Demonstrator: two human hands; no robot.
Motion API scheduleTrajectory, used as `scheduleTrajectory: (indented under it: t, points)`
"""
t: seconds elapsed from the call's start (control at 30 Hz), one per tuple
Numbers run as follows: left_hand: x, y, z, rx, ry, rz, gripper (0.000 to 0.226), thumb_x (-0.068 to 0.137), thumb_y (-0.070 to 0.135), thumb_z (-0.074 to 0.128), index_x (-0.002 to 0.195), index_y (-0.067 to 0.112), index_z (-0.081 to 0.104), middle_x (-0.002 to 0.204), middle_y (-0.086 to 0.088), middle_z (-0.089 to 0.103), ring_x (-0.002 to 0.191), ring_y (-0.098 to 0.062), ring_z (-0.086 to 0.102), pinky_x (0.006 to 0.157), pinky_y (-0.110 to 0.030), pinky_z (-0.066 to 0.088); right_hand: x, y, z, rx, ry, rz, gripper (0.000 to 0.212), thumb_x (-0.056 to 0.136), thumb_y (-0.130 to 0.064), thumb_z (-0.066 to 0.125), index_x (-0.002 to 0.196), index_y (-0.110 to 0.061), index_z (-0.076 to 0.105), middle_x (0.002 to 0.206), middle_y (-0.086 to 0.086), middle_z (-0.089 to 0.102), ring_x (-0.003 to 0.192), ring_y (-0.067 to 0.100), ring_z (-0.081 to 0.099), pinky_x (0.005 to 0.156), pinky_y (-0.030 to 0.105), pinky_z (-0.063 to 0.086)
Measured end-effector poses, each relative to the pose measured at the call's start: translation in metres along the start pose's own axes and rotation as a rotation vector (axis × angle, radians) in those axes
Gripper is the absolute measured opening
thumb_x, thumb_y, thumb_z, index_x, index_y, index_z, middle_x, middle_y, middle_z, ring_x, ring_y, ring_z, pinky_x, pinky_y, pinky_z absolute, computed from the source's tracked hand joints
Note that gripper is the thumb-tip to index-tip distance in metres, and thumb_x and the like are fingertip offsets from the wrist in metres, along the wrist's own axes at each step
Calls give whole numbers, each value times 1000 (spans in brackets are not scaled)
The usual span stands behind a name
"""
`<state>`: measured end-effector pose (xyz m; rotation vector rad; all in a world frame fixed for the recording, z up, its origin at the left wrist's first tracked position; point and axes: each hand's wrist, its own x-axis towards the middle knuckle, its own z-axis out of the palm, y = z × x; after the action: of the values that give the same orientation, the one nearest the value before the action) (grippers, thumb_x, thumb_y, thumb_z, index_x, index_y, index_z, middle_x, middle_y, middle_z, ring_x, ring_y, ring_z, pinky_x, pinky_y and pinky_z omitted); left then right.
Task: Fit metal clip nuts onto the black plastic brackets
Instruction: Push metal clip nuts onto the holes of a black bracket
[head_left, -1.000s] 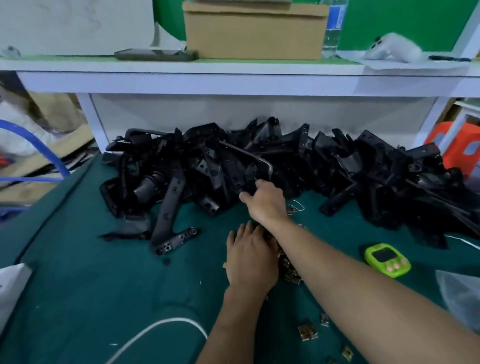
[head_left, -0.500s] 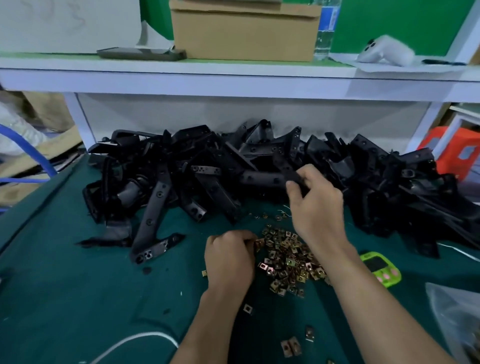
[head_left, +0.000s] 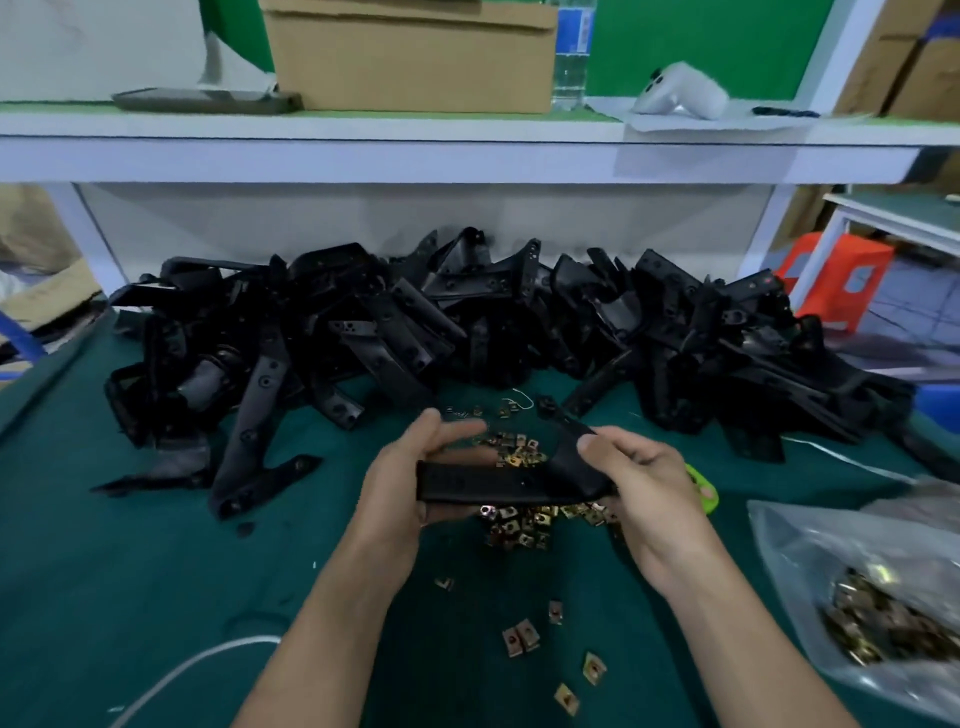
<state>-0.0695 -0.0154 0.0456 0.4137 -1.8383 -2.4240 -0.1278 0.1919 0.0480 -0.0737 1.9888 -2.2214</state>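
two hands grip one black bracket (head_left: 488, 483), left hand (head_left: 400, 483), right hand (head_left: 644, 488), above clip nuts (head_left: 524, 525)

The right hand (head_left: 641, 491) hides most of a green timer (head_left: 704, 491). A blurred plastic bag (head_left: 810, 540) of clip nuts (head_left: 883, 626) is cut off by the right edge.

A long black plastic bracket (head_left: 488, 486) hangs level, gripped at both ends, over a brassy heap of clip nuts (head_left: 519, 530) on the cloth. At its twelve o'clock sprawls a tangled pile of brackets (head_left: 467, 332); at six, stray nuts (head_left: 519, 639) lie scattered.
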Motion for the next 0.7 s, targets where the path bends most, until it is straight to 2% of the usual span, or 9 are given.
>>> scheduleTrajectory:
  t: [0.1, 0.2, 0.27, 0.33, 0.43, 0.5, 0.6, 0.67, 0.7]
  points:
    - [-10, -4, -6, 175, -190, -18, 27, 86, 34, 70, 110, 29, 79, 108, -8, 78, 90, -25, 76, 72, -33, 60, -2, 5, 0, 194, 31, 28, 10, 79, -25, 79, 85, -18, 83, 93, 8, 79, 80, 15, 74, 64, 26, 56]
    - [-12, -9, 0, 63, -155, 7, 30, 83, 13, 77, 111, 23, 78, 108, -13, 78, 93, -28, 75, 80, -31, 61, -2, 12, 3, 440, -29, 131, 24, 74, -33, 77, 88, -15, 84, 105, 14, 77, 92, 22, 76, 76, 33, 64]
    - [-12, -13, 14, -39, -48, 38, 26, 89, 2, 72, 110, 18, 77, 107, -11, 78, 93, -24, 75, 73, -25, 60, -6, 16, 8, 450, -157, 162, 24, 82, -30, 76, 98, -13, 81, 115, 18, 74, 101, 27, 73, 81, 37, 62]
    - [-12, -19, 25, 30, -2, 104, 34, 91, -6, 66, 114, 19, 74, 109, -2, 78, 101, -16, 74, 75, -20, 58, -10, 20, 16, 341, -247, 174, 16, 94, -21, 68, 104, -13, 79, 116, 18, 74, 102, 27, 73, 81, 35, 60]
    - [-15, -23, 32, 266, -118, 154, 62, 86, -20, 57, 126, 27, 67, 118, 9, 75, 110, -8, 70, 80, -18, 55, -7, 22, 18, 313, -140, 197, 26, 102, -9, 55, 94, -12, 80, 105, 17, 76, 89, 25, 74, 71, 32, 59]
    - [-15, -21, 29, 322, -155, 167, 62, 87, -16, 59, 123, 34, 70, 116, 9, 76, 107, -8, 71, 78, -18, 54, -4, 19, 15, 352, -88, 229, 21, 102, -9, 54, 97, -6, 75, 99, 17, 76, 82, 25, 73, 66, 35, 60]
    - [-11, -18, 14, 529, 154, 319, 41, 91, 6, 71, 106, 44, 75, 102, 21, 76, 97, 8, 69, 80, -5, 49, 0, 16, 9, 386, -67, 277, 16, 102, -12, 54, 100, -5, 69, 91, 15, 73, 76, 23, 71, 64, 35, 59]
    - [-8, -19, -3, 866, 362, 358, 42, 92, 20, 73, 121, 48, 66, 111, 24, 72, 94, 11, 66, 82, -5, 48, -1, 14, 5, 346, -118, 273, 20, 103, -12, 53, 101, -5, 72, 93, 18, 74, 80, 24, 71, 64, 34, 58]
    - [-5, -22, -11, 1005, 407, 319, 47, 93, 25, 72, 133, 46, 59, 126, 20, 67, 104, 2, 66, 91, -15, 51, -2, 12, 4, 302, -149, 262, 22, 102, -12, 53, 99, -8, 75, 92, 19, 74, 79, 23, 71, 64, 33, 57]
